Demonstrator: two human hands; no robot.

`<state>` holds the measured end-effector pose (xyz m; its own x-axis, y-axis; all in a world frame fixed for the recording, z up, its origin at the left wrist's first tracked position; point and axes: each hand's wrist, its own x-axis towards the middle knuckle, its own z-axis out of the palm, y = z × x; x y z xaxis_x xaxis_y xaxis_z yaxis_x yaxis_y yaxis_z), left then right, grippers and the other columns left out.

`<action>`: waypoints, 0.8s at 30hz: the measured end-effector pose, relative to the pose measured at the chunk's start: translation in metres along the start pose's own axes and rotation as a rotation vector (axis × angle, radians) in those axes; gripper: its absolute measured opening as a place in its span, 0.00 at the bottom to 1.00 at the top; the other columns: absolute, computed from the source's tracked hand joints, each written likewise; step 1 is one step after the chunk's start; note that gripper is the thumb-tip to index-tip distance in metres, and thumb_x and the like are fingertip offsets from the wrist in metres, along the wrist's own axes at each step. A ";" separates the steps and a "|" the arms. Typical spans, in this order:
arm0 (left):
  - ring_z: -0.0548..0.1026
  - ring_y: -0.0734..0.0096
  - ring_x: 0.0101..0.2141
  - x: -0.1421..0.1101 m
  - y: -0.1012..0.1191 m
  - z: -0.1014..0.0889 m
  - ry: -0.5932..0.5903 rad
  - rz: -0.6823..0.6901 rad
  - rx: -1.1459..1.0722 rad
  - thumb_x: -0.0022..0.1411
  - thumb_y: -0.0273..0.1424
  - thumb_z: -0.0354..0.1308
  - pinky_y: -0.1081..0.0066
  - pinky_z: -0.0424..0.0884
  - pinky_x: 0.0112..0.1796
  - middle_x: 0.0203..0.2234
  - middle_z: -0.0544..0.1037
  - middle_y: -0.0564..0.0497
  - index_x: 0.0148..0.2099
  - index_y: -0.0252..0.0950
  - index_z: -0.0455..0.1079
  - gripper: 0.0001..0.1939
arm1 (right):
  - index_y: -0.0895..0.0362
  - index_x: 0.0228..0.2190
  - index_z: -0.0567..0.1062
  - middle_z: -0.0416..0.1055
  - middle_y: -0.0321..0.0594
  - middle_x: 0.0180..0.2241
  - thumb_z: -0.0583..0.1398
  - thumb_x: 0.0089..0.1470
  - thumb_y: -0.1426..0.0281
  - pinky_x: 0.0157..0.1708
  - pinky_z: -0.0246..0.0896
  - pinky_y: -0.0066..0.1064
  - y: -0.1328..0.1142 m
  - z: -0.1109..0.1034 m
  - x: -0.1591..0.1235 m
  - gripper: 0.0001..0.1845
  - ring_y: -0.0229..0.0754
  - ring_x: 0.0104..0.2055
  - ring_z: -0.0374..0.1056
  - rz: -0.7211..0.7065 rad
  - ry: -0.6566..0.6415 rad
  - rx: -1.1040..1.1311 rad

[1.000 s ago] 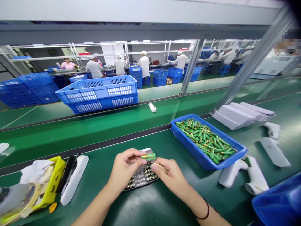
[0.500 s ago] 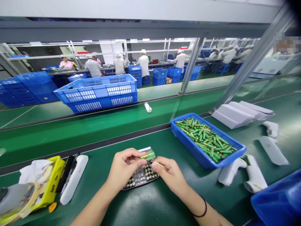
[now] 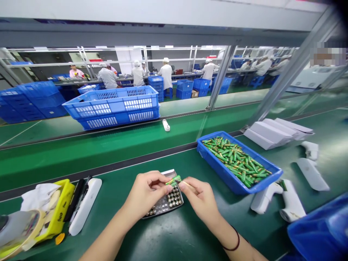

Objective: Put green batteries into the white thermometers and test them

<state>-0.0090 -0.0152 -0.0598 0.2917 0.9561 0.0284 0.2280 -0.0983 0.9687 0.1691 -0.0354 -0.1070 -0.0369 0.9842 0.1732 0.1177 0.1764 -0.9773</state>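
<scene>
My left hand (image 3: 145,192) pinches a pair of green batteries (image 3: 174,180) above a grey tray of upright batteries (image 3: 166,203) on the green bench. My right hand (image 3: 199,198) is closed beside it, holding a thin stick-like item whose tip touches the green batteries. To the right stands a blue bin of loose green batteries (image 3: 237,159).
White handheld devices (image 3: 290,200) and white boxes (image 3: 272,132) lie at right. A yellow holder (image 3: 58,208), tape roll and white device (image 3: 85,204) sit at left. On the conveyor are a blue crate (image 3: 114,107) and a small white part (image 3: 165,125). Workers stand far behind.
The small white part on the conveyor has drifted left. My hands stay over the tray, the green batteries tilted slightly.
</scene>
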 end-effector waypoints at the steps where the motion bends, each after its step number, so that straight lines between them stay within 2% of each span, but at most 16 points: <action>1: 0.76 0.70 0.27 0.000 0.001 -0.002 -0.041 -0.001 0.061 0.50 0.29 0.64 0.76 0.70 0.27 0.28 0.79 0.48 0.31 0.35 0.78 0.04 | 0.59 0.20 0.69 0.55 0.31 0.17 0.60 0.52 0.53 0.20 0.43 0.27 0.000 -0.005 0.003 0.22 0.33 0.20 0.48 0.016 0.041 0.070; 4: 0.76 0.68 0.28 0.000 -0.001 -0.005 -0.190 -0.033 0.217 0.52 0.26 0.61 0.75 0.70 0.28 0.28 0.79 0.48 0.31 0.37 0.78 0.05 | 0.55 0.19 0.61 0.44 0.24 0.15 0.61 0.49 0.50 0.16 0.36 0.25 0.001 -0.022 0.015 0.24 0.29 0.16 0.38 0.031 0.257 0.403; 6: 0.77 0.67 0.30 0.001 -0.004 -0.003 -0.182 -0.006 0.287 0.53 0.25 0.60 0.74 0.70 0.31 0.30 0.80 0.49 0.33 0.38 0.78 0.07 | 0.55 0.20 0.59 0.43 0.23 0.15 0.62 0.49 0.50 0.15 0.35 0.24 0.004 -0.025 0.019 0.25 0.28 0.16 0.38 0.011 0.328 0.518; 8: 0.77 0.68 0.32 0.001 -0.008 0.003 -0.071 0.104 0.334 0.55 0.26 0.60 0.75 0.70 0.33 0.31 0.80 0.51 0.35 0.40 0.78 0.07 | 0.55 0.23 0.61 0.53 0.26 0.17 0.62 0.50 0.51 0.16 0.42 0.22 0.009 -0.017 0.017 0.24 0.28 0.16 0.47 0.035 0.177 0.487; 10: 0.76 0.71 0.31 -0.001 -0.012 0.009 -0.009 0.276 0.377 0.58 0.28 0.59 0.76 0.69 0.34 0.30 0.79 0.53 0.38 0.42 0.77 0.07 | 0.55 0.26 0.60 0.64 0.31 0.22 0.63 0.49 0.52 0.17 0.50 0.23 0.014 -0.003 0.013 0.23 0.30 0.18 0.57 0.088 -0.021 0.462; 11: 0.76 0.73 0.31 -0.002 -0.014 0.012 -0.011 0.356 0.392 0.60 0.28 0.57 0.76 0.69 0.34 0.30 0.79 0.54 0.39 0.43 0.76 0.07 | 0.55 0.27 0.58 0.67 0.32 0.24 0.64 0.48 0.53 0.17 0.53 0.24 0.016 0.004 0.011 0.24 0.31 0.19 0.60 0.103 -0.073 0.470; 13: 0.76 0.74 0.32 -0.004 -0.018 0.015 -0.053 0.460 0.406 0.63 0.28 0.54 0.77 0.68 0.35 0.30 0.79 0.55 0.41 0.44 0.75 0.10 | 0.54 0.27 0.56 0.68 0.32 0.27 0.66 0.46 0.55 0.16 0.53 0.23 0.017 0.012 0.009 0.25 0.32 0.19 0.63 0.116 -0.078 0.514; 14: 0.76 0.74 0.33 -0.004 -0.020 0.015 -0.078 0.472 0.403 0.64 0.27 0.53 0.77 0.69 0.36 0.32 0.79 0.56 0.43 0.45 0.75 0.11 | 0.54 0.27 0.55 0.68 0.32 0.28 0.67 0.46 0.57 0.16 0.53 0.22 0.016 0.013 0.008 0.26 0.32 0.20 0.64 0.121 -0.065 0.535; 16: 0.77 0.73 0.35 -0.004 -0.020 0.011 -0.109 0.408 0.371 0.64 0.27 0.52 0.77 0.69 0.37 0.34 0.80 0.56 0.43 0.46 0.75 0.12 | 0.54 0.27 0.56 0.67 0.31 0.27 0.67 0.46 0.58 0.17 0.51 0.22 0.012 0.011 0.008 0.25 0.31 0.20 0.63 0.132 -0.075 0.555; 19: 0.77 0.72 0.33 -0.001 -0.012 -0.001 -0.039 0.233 0.281 0.61 0.29 0.56 0.76 0.70 0.35 0.32 0.80 0.55 0.37 0.43 0.76 0.08 | 0.54 0.27 0.57 0.66 0.31 0.28 0.66 0.48 0.60 0.19 0.51 0.23 0.006 0.002 0.010 0.22 0.30 0.21 0.60 0.141 -0.139 0.518; 21: 0.76 0.71 0.32 0.001 -0.006 -0.009 0.035 0.157 0.266 0.59 0.30 0.57 0.74 0.71 0.35 0.32 0.80 0.54 0.36 0.41 0.76 0.06 | 0.54 0.27 0.57 0.67 0.33 0.29 0.65 0.49 0.61 0.23 0.55 0.26 0.004 -0.008 0.013 0.20 0.32 0.23 0.61 0.047 -0.052 0.361; 22: 0.76 0.70 0.33 0.001 -0.004 -0.011 0.050 0.133 0.277 0.58 0.30 0.58 0.74 0.71 0.35 0.33 0.80 0.53 0.38 0.41 0.75 0.06 | 0.53 0.27 0.57 0.67 0.34 0.30 0.64 0.50 0.62 0.26 0.58 0.28 0.004 -0.016 0.015 0.19 0.35 0.26 0.63 -0.039 0.067 0.235; 24: 0.75 0.70 0.32 0.002 -0.002 -0.012 0.029 0.086 0.338 0.56 0.28 0.58 0.73 0.70 0.34 0.33 0.79 0.53 0.40 0.40 0.73 0.08 | 0.53 0.26 0.57 0.69 0.37 0.32 0.62 0.52 0.63 0.33 0.60 0.33 0.007 -0.040 0.020 0.17 0.39 0.31 0.66 -0.224 0.434 -0.068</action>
<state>-0.0197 -0.0102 -0.0587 0.2974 0.9474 0.1179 0.4997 -0.2597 0.8264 0.2090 -0.0140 -0.1057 0.3459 0.8354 0.4272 0.2194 0.3706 -0.9025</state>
